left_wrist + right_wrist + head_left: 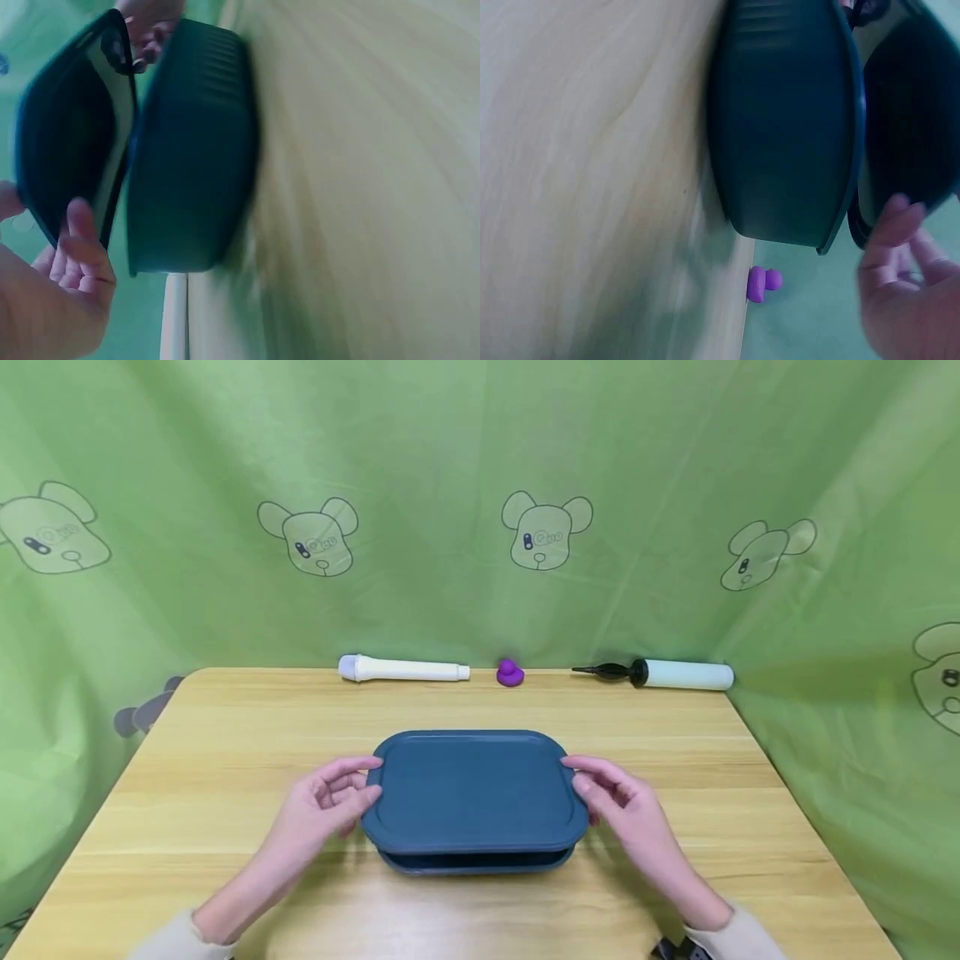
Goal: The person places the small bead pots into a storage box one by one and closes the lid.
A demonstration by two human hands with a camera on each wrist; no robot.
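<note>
A dark blue lid [480,789] with rounded corners is held over a matching deep box [191,150] on the table. Between lid and box a gap shows along the near side in the head view; the wrist views show the lid tilted away from the rim. My left hand [326,800] grips the lid's left edge between thumb and fingers. At the opposite edge my right hand [626,806] pinches the lid the same way. A dark round shape lies near the gap in both wrist views, its kind unclear. What the box contains is hidden.
Along the back edge of the wooden table [225,760] lie a white microphone [405,670], a purple rubber duck [510,673] and a hand pump [675,674] with a black nozzle. Behind them hangs a green curtain [435,527] with printed bear heads.
</note>
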